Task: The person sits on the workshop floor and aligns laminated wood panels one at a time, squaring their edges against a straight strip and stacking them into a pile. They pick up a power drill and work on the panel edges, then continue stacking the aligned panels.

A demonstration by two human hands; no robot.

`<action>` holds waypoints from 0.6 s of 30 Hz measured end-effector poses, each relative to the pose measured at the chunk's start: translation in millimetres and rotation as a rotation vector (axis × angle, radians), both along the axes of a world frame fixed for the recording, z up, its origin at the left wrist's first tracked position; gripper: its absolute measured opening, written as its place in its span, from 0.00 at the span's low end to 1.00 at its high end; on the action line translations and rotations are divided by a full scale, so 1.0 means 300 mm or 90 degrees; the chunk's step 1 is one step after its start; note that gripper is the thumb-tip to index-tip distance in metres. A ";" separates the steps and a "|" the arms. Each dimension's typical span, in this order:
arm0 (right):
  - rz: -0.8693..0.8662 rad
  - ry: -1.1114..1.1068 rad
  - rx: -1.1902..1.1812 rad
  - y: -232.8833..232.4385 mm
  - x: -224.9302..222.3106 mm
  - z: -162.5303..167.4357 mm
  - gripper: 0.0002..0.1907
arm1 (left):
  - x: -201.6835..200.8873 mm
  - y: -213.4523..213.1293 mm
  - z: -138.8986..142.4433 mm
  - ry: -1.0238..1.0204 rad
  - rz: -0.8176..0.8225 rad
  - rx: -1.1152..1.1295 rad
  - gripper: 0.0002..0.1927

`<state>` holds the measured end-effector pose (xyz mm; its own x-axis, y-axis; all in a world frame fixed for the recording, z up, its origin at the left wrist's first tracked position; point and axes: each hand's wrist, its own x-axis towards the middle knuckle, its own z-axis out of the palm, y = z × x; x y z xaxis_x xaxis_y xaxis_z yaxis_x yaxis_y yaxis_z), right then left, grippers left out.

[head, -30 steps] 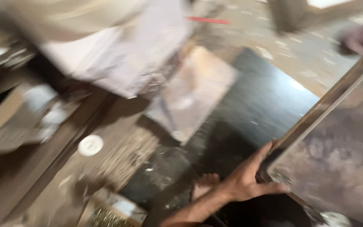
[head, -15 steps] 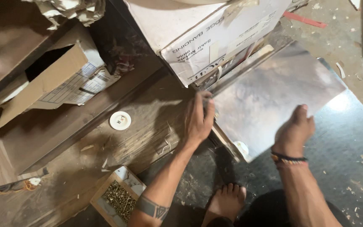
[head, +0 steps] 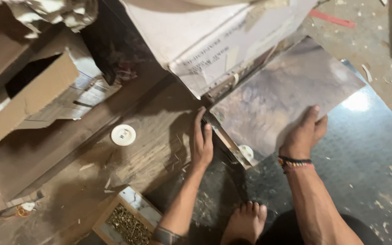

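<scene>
Head view
Left hand [head: 202, 143]: flat, fingers straight and close together, pressed on the near left edge of the shiny metal sheet [head: 286, 97]. It grips nothing.
Right hand [head: 306, 132]: lies on the near edge of the sheet, fingers out over the top. I cannot tell if the thumb is under it.
Sheet: between both hands, reaching away from them, tilted, its far left side tucked under the big cardboard box [head: 214, 41].
White round cap [head: 123, 134]: on the wood floor, left of the left hand, apart from it.
Box of small gold screws [head: 125, 222]: near the left arm, below the hand.
Bare foot [head: 246, 222]: between the two arms.
Dark bumpy mat [head: 368, 149]: under and right of the right hand.
Open brown box [head: 32, 90]: far left.
</scene>
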<state>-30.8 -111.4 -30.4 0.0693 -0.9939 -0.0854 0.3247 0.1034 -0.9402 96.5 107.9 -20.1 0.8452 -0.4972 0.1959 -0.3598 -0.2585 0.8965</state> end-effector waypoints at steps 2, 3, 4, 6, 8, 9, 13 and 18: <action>0.005 -0.055 -0.017 0.004 -0.001 0.001 0.09 | -0.019 -0.002 -0.009 0.010 0.014 -0.016 0.29; 0.001 -0.042 -0.019 0.005 -0.002 -0.004 0.08 | -0.026 -0.003 -0.008 -0.027 0.017 0.009 0.29; -0.008 -0.032 -0.021 0.005 -0.006 -0.013 0.08 | -0.032 -0.001 -0.004 -0.067 0.015 0.033 0.30; 0.004 -0.043 -0.014 -0.008 -0.015 -0.034 0.08 | -0.038 -0.005 0.010 -0.106 0.006 0.052 0.30; 0.009 -0.059 -0.011 -0.027 -0.020 -0.054 0.08 | -0.035 -0.014 0.026 -0.100 -0.004 0.047 0.31; 0.011 -0.067 -0.011 -0.035 -0.024 -0.060 0.08 | -0.031 -0.016 0.033 -0.095 -0.013 0.043 0.31; -0.004 -0.046 0.066 -0.052 -0.016 -0.048 0.12 | 0.001 -0.021 0.049 -0.156 -0.003 0.134 0.33; 0.047 0.031 0.049 -0.006 0.005 0.046 0.19 | 0.026 -0.012 0.045 -0.219 0.007 0.182 0.32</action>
